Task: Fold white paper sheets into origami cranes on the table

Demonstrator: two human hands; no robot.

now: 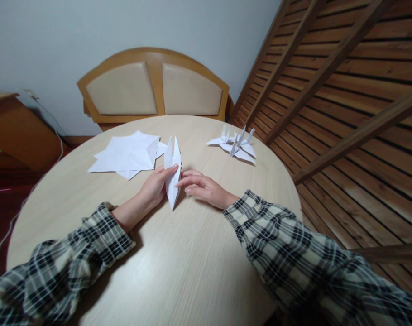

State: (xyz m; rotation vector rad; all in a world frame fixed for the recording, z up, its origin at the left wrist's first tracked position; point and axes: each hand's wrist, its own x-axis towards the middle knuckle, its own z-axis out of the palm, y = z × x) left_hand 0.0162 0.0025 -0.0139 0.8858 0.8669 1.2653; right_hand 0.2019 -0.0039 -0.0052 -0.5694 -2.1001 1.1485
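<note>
A folded white paper (pixel 172 190), long and narrow with two points at the top and one at the bottom, stands upright over the table. My left hand (pixel 157 184) grips it at mid-height, thumb across the front and the other fingers mostly hidden behind. Close to its right edge is my right hand (pixel 206 188), fingers stretched out and slightly apart. The index fingertip is at the paper's edge; whether it touches, I cannot tell. That hand holds nothing.
Loose white paper sheets (pixel 127 153) lie overlapped at the back left of the round table (pixel 179 271). Several folded paper cranes (pixel 238 147) sit at the back right. Behind is a wooden headboard (pixel 158 56); a slatted wooden wall (pixel 345 113) slopes along the right.
</note>
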